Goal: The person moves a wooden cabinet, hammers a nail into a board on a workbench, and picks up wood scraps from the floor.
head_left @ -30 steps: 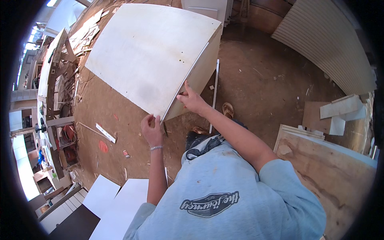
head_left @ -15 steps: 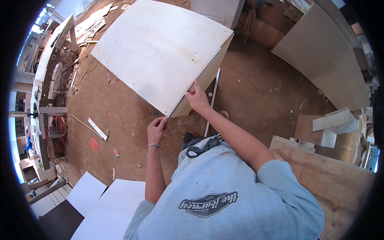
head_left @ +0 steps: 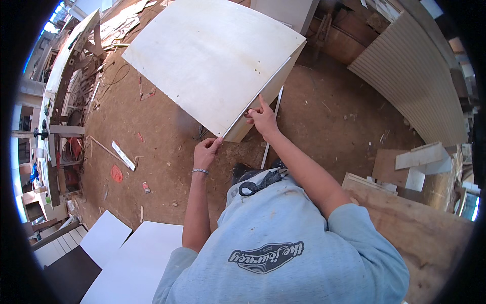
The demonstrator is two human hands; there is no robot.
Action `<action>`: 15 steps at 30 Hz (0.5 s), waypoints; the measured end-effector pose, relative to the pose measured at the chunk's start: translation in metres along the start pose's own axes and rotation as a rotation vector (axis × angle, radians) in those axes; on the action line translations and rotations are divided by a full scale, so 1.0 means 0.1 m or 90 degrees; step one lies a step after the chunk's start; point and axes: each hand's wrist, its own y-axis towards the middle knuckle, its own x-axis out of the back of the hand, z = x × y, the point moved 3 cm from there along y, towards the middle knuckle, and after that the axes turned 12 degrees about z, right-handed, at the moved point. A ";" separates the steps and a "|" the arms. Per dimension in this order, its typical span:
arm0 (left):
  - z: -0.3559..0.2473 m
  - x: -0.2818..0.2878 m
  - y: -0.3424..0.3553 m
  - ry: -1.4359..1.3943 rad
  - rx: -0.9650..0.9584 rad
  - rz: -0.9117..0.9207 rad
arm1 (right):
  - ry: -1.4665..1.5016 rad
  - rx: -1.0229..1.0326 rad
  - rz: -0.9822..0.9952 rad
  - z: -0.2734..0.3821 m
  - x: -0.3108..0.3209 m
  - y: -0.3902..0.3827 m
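Note:
A pale plywood box (head_left: 207, 61) with small holes in its top stands before me. A thin white strip (head_left: 276, 73) lies along the top's right edge. At the near corner my left hand (head_left: 206, 151) is closed, thumb and fingers pinching the strip's end; a bracelet circles that wrist. My right hand (head_left: 260, 119) is farther up the same edge, index finger stretched along the strip and the other fingers bent at the edge, where their tips are partly hidden. A dark tool with looped handles (head_left: 258, 185) hangs at my waist.
A cluttered workbench (head_left: 66, 61) runs along the left, with scrap wood near it. White boards (head_left: 136, 253) lie at the lower left, plywood sheets (head_left: 415, 228) at the lower right. A ribbed panel (head_left: 405, 76) and offcuts (head_left: 420, 157) are at the right. A long strip (head_left: 264, 157) stands beside the box.
My left hand has risen from just below the corner to pinch the strip's end. My right hand stays on the edge, with small shifts of its fingers. The whole view has shifted slightly.

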 end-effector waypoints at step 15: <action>0.00 -0.07 -0.05 0.038 -0.023 -0.067 | 0.021 -0.006 -0.076 0.24 0.22 0.22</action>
